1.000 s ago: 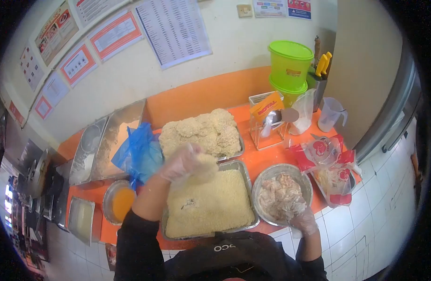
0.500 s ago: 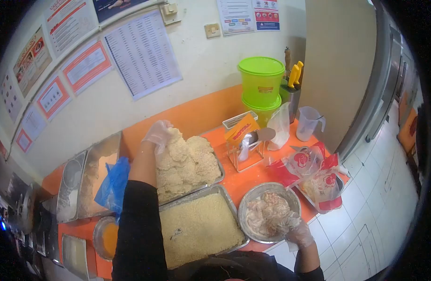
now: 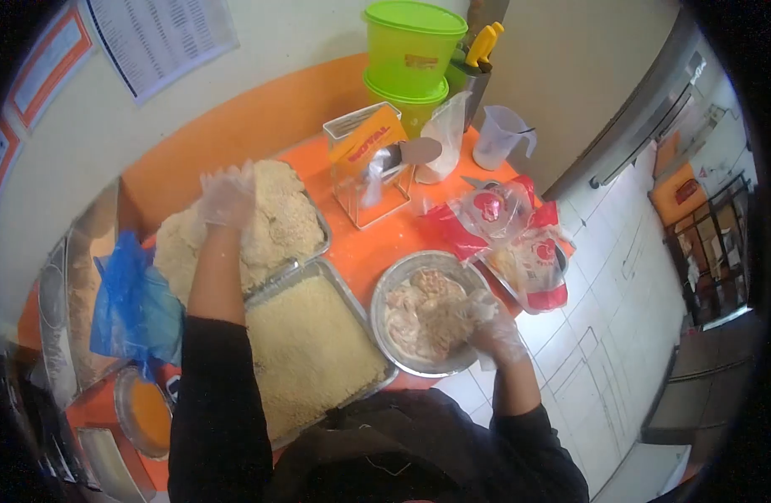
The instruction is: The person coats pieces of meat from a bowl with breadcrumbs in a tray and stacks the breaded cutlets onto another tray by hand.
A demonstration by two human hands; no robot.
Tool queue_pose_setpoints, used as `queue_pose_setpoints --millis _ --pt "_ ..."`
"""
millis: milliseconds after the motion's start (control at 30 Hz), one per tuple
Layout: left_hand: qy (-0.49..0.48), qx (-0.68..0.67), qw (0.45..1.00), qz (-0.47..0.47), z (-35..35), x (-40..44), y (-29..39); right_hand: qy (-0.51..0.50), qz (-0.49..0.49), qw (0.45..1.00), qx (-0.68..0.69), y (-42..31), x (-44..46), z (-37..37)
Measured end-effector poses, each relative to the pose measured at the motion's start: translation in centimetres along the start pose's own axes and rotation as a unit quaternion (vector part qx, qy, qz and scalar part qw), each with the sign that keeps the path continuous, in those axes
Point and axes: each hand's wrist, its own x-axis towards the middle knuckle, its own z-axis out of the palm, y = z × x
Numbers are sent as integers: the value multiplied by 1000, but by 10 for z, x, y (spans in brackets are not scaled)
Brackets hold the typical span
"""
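My left hand [image 3: 228, 196], in a clear plastic glove, is over a tray heaped with crumb-coated pieces [image 3: 280, 214]. Its fingers are spread, with nothing visible in them. At the right side of a round metal bowl [image 3: 395, 356], my gloved right hand [image 3: 496, 334] reaches over the rim. Its fingers curl onto pale raw meat [image 3: 427, 306], and the glove is smeared with coating. Between the bowl and my left sleeve lies a metal tray of fine crumbs [image 3: 310, 344].
A blue plastic bag [image 3: 134, 306] lies by a flour tray [image 3: 96, 318]. Orange liquid fills a bowl [image 3: 146, 415] at lower left. Red-and-clear packaging [image 3: 494, 214], a measuring jug [image 3: 500, 138], green tubs [image 3: 412, 50], a wire stand [image 3: 373, 189] and a knife block [image 3: 469, 80] stand at the back.
The view has turned to the right. My left hand has shifted from the far edge of the coated pieces to over the heap, its fingers spread. My right hand stays at the bowl.
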Motion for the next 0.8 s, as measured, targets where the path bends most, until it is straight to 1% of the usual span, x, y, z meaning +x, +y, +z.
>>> queue_pose_setpoints --millis 33,100,133,167,200,267,300,333,367,400,467,500,567,600,667,700,733,800 --pt "-5 -12 1000 -7 4 1 -2 -15 -1 1000 -9 0 5 6" --pt "-25 -38 999 -22 4 0 -7 -65 -80 991 -88 21 16 45" --pt "-41 -54 997 -28 -1 1 -7 -86 -120 981 -127 2 24 46" --pt "-56 -70 995 -31 -7 3 -6 -122 8 992 0 -19 26 46" --pt "18 -22 999 -16 -14 0 -6 -156 136 970 129 -62 29 35" --pt "158 74 985 14 -31 -22 -3 -108 150 969 164 -70 35 55" --pt "159 45 986 12 -44 -30 2 -84 155 968 180 -67 41 63" --pt "161 18 987 11 -62 -38 10 -127 84 986 67 -60 50 72" --pt "159 -10 987 10 -79 -51 12 -168 12 985 -47 -53 61 82" --pt "169 -52 984 34 -96 -72 10 -207 -59 963 -161 -50 67 87" --pt "187 -139 969 83 -124 -123 8 -278 -30 953 -121 -64 68 65" --pt "184 -197 957 104 -119 -150 2 -311 -15 945 -103 -70 68 52" --pt "163 -277 942 96 -109 -206 -18 -334 -32 938 -90 -73 66 34" --pt "146 -300 940 69 -110 -233 -26 -347 -42 933 -85 -71 66 28" --pt "85 -238 967 -40 -113 -281 -38 -340 -57 926 -156 -53 69 29" --pt "105 -270 955 -62 -109 -306 -46 -335 -66 920 -190 -45 70 29" --pt "127 -301 941 -84 -105 -329 -54 -322 -44 923 -206 -44 70 23" --pt "158 -369 901 -167 -101 -377 -56 -294 -2 926 -236 -46 70 10"
